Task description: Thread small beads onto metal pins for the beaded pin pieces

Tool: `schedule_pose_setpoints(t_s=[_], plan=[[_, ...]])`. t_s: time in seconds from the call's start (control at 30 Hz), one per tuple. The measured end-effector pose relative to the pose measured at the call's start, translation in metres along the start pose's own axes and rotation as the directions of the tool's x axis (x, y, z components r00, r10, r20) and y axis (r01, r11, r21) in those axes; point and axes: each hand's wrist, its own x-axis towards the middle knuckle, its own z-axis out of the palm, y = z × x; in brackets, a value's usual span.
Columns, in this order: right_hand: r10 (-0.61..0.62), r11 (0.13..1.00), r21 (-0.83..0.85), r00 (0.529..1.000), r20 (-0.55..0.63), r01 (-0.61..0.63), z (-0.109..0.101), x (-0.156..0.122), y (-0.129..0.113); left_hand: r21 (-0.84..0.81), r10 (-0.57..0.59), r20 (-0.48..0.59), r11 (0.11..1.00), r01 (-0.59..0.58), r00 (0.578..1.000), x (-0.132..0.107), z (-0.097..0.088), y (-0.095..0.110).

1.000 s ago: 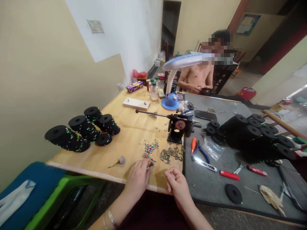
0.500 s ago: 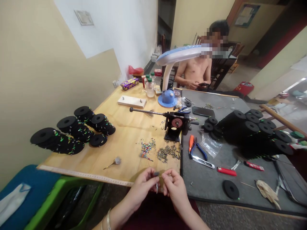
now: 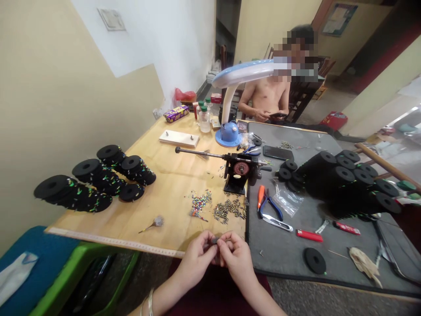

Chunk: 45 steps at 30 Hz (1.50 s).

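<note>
My left hand [image 3: 197, 259] and my right hand [image 3: 236, 259] meet at the table's near edge, fingertips pinched together on a tiny dark piece [image 3: 214, 240] held between them. Just beyond them on the wooden table [image 3: 164, 193] lie a heap of small coloured beads [image 3: 199, 205] and a heap of small metal sleeves [image 3: 228, 210]. A black hand-crank winder [image 3: 240, 172] with a long rod stands behind those heaps.
Stacks of black foam spools [image 3: 98, 177] sit at the left, more of them [image 3: 342, 184] on the grey mat [image 3: 296, 254] at the right. Pliers [image 3: 268, 205], clippers, red lighters [image 3: 308, 235], a desk lamp [image 3: 238, 87] and bottles lie about. A person [image 3: 272, 98] sits at the far end.
My left hand pulled back from the bead heap to the table edge. Both hands came together and now pinch the small piece between them.
</note>
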Motion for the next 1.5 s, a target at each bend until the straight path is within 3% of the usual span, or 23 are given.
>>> schedule_pose_setpoints(t_s=[0.3,0.47,0.77,1.0,1.5], plan=[[0.045,0.994,0.097,0.999,-0.010,-0.044,-0.003,0.002,0.004,-0.210,-0.114,0.015,0.971,0.115,0.993,0.000,0.006,0.010],[0.062,0.995,0.082,0.998,0.008,-0.062,-0.004,0.000,0.002,-0.201,-0.138,0.053,0.969,0.146,0.989,0.002,0.004,0.010],[0.105,0.994,0.022,0.994,0.020,-0.105,-0.005,-0.007,-0.001,-0.228,-0.169,-0.014,0.960,0.162,0.985,0.005,0.002,0.005],[0.146,0.989,0.013,0.988,0.048,-0.147,-0.005,-0.006,0.002,-0.202,-0.167,-0.052,0.967,0.153,0.985,0.005,0.002,0.003],[0.150,0.988,0.020,0.985,0.086,-0.153,-0.005,-0.010,0.005,-0.088,-0.038,-0.105,0.996,0.029,0.994,-0.001,0.006,0.000]])
